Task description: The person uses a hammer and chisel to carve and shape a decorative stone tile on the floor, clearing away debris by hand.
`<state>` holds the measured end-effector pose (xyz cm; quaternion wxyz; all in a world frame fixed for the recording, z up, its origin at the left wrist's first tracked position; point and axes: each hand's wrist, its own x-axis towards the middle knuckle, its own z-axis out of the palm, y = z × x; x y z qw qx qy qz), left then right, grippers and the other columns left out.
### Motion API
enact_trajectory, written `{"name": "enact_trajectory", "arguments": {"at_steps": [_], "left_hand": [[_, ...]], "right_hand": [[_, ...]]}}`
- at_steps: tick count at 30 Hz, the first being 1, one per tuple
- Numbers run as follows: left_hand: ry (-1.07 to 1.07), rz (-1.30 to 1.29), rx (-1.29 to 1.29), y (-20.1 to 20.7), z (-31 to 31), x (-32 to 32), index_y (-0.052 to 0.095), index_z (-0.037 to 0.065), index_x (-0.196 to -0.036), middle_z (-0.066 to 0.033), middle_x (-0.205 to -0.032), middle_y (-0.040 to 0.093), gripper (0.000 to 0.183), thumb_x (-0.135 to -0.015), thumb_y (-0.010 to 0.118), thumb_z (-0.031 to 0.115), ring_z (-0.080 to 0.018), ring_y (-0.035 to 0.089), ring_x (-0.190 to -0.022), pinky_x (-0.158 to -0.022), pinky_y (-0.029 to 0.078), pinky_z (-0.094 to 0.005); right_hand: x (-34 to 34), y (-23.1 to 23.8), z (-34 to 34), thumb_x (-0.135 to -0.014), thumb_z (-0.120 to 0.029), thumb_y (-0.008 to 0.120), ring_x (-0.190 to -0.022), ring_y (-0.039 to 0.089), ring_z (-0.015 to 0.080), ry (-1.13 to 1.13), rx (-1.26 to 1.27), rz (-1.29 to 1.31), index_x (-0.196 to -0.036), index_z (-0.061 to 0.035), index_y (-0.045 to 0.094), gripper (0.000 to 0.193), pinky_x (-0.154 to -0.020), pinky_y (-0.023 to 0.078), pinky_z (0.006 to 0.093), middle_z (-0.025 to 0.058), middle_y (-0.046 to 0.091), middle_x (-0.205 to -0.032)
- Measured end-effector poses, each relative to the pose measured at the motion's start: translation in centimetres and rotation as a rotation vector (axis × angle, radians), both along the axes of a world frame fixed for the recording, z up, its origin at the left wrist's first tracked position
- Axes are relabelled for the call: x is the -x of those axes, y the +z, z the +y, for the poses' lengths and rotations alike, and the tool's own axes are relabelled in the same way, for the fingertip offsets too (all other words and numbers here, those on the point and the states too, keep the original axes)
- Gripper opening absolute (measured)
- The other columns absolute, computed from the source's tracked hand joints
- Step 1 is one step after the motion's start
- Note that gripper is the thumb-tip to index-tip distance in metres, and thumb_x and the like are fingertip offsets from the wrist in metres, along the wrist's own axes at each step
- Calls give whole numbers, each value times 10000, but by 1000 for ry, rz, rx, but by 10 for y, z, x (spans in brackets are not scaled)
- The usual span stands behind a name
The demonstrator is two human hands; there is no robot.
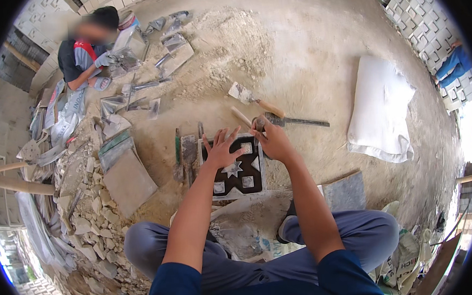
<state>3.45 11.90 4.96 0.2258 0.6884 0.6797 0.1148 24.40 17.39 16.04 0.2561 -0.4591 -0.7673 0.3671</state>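
Before my crossed legs lies a square, pale-rimmed carved panel (229, 187) with dark recesses, a star in the middle and small pale squares. My left hand (224, 150) rests on its upper part, fingers spread, holding nothing. At the far right corner my right hand (270, 137) is closed, its fingers pinched round something small and dark that they mostly hide. A pale stick (241, 116) ends close to those fingers; whether it is in their grip I cannot make out. Just beyond are a trowel (270, 108) with a wooden handle and a long dark metal bar (310, 123).
Left of the panel lie a green narrow tool (178, 145), flat slabs (130, 181) and stone rubble (91, 210). A white sack (379, 109) lies at right, a grey slab (345, 192) by my knee. Far left, a gloved co-worker (82, 57) sits among metal tools and powder.
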Motion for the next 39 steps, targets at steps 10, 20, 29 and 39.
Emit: {"name": "enact_trajectory", "arguments": {"at_steps": [10, 20, 29, 39], "left_hand": [[2, 65, -239, 9, -12, -8, 480, 417, -1512, -67, -1554, 417, 669, -898, 638, 631, -311, 334, -1502, -1192, -30, -720], [-50, 35, -364, 6, -10, -2, 690, 419, -1253, -49, -1444, 483, 404, -867, 726, 532, -289, 420, -1425, -1184, 83, -690], [-245, 7, -383, -1, 5, 23, 641, 475, -1304, -68, -1305, 543, 447, -868, 729, 517, -239, 509, -1280, -1116, 256, -559], [-247, -31, -389, 1, 9, 24, 716, 420, -1232, -72, -1287, 552, 381, -862, 727, 509, -249, 544, -1219, -1099, 297, -513]], "right_hand": [[-4, 16, 14, -954, -249, 700, -845, 670, 313, 126, 201, 144, -988, -18, 618, 248, -759, 496, 408, 154, 682, -871], [16, -1, 2, -1034, -491, 452, -860, 629, 214, 49, 298, 602, -836, 24, 583, 567, -784, 467, 332, 114, 619, -813], [31, -34, -3, -1016, -451, 431, -446, 408, 168, -178, 8, 844, -572, -34, 407, 609, -448, 255, 324, 45, 401, -509], [36, 13, -7, -1051, -456, 447, -440, 410, 180, -312, -37, 950, -571, -22, 409, 648, -436, 293, 325, 66, 403, -516]]}}
